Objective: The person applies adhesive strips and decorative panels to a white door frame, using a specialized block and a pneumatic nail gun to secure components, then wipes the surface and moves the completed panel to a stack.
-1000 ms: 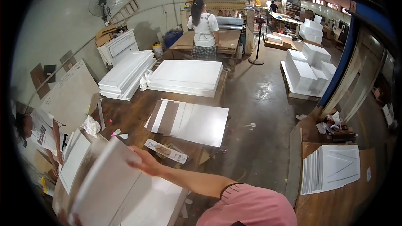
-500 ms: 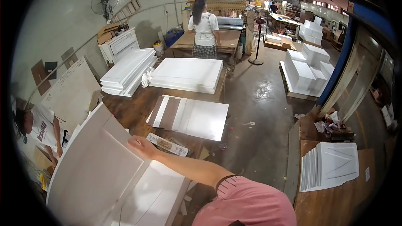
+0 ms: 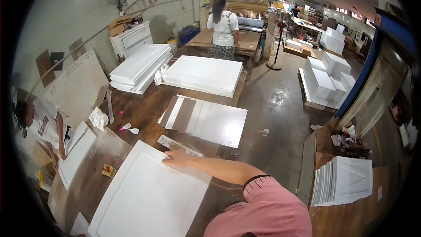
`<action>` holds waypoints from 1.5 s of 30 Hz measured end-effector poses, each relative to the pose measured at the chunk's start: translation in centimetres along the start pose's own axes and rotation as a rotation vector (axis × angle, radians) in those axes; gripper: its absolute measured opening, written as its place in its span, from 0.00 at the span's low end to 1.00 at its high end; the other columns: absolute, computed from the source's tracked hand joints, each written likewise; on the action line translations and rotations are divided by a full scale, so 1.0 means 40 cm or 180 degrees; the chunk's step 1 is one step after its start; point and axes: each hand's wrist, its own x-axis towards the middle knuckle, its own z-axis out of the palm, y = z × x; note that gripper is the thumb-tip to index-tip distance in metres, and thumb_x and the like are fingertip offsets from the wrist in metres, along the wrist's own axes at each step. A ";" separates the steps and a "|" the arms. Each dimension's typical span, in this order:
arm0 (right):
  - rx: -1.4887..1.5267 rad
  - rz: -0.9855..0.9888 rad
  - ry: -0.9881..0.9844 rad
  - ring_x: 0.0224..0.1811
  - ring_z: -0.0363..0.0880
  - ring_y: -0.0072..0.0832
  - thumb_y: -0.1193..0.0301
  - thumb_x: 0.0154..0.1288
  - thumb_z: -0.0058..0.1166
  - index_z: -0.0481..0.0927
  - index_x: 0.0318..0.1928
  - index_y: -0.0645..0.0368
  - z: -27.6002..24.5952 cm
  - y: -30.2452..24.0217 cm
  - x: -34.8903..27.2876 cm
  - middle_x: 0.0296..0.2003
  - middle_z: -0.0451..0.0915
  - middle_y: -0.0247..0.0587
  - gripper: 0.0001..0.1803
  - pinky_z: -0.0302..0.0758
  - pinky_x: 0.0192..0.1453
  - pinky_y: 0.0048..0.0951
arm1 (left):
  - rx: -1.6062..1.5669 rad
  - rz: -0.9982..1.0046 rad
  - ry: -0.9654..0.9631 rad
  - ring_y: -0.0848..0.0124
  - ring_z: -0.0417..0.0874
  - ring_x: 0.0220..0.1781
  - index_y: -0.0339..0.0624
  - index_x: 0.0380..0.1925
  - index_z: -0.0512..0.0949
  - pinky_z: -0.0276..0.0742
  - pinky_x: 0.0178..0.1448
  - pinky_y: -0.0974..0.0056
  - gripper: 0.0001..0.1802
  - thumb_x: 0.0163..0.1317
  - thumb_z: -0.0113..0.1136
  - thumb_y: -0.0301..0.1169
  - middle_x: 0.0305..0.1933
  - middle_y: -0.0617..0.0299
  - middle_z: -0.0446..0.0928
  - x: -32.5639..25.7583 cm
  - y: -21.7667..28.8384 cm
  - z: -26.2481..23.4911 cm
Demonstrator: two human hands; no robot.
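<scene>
My right hand (image 3: 174, 158), at the end of a bare arm coming out of a pink sleeve, is closed on the far edge of a white panel (image 3: 151, 197). The panel is large, with a raised border along its left and far sides, and its near end runs out of the picture. It lies low over the brown worktable (image 3: 94, 169); whether it rests flat cannot be made out. Just beyond my fingers is a narrow printed strip (image 3: 180, 145). My left hand is out of view.
Past the strip lie flat white and brown boards (image 3: 206, 120), then stacked white panels (image 3: 201, 74). A brush (image 3: 109, 171) and a crumpled white cloth (image 3: 98, 118) are on the table. At left, a person handles another white panel (image 3: 76, 153). White panels (image 3: 342, 180) stand at right.
The panel in my right hand has come down from a raised, tilted position to a lower, flatter one. The table and the co-worker's panel behind it now show. The view has shifted slightly.
</scene>
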 end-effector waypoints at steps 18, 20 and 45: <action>0.0537 -0.0155 0.0685 0.48 0.89 0.35 0.60 0.75 0.60 0.85 0.58 0.56 -0.127 0.382 -0.153 0.49 0.89 0.45 0.19 0.83 0.54 0.36 | -0.1333 -0.0015 -0.3602 0.73 0.81 0.27 0.39 0.65 0.81 0.82 0.39 0.63 0.29 0.60 0.58 0.20 0.29 0.62 0.83 -0.516 0.808 0.126; 0.0583 -0.0166 0.1017 0.44 0.89 0.31 0.66 0.72 0.63 0.85 0.56 0.60 -0.148 0.439 -0.152 0.44 0.89 0.46 0.16 0.84 0.49 0.31 | -0.1510 -0.0008 -0.5619 0.64 0.87 0.43 0.44 0.71 0.75 0.82 0.54 0.60 0.36 0.59 0.66 0.26 0.46 0.60 0.88 -0.570 0.945 0.116; -0.0444 -0.1069 -0.0378 0.53 0.86 0.52 0.58 0.65 0.60 0.79 0.67 0.42 -0.129 -0.105 -0.079 0.53 0.86 0.51 0.28 0.83 0.58 0.46 | -0.1143 0.1437 -0.0434 0.53 0.81 0.50 0.45 0.45 0.84 0.73 0.56 0.50 0.14 0.57 0.68 0.25 0.46 0.57 0.83 -0.707 0.985 0.401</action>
